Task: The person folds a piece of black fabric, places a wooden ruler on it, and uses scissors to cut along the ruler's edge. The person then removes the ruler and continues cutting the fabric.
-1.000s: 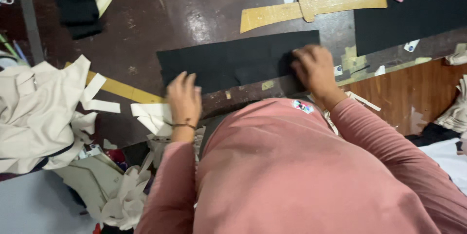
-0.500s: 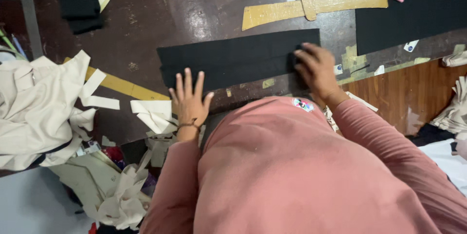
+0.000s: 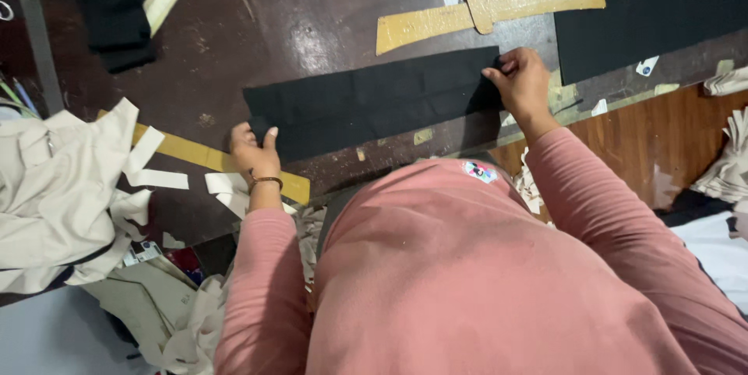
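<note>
Both hands pinched the black fabric strip [image 3: 374,106] flat on the dark table [image 3: 257,24], left hand [image 3: 255,155] and right hand [image 3: 520,83] at opposite ends (apparently keeping it taut).

I see a long black cloth strip [image 3: 366,106] lying flat across the dark table [image 3: 234,24], slightly slanted, its left and right ends pinched.
</note>
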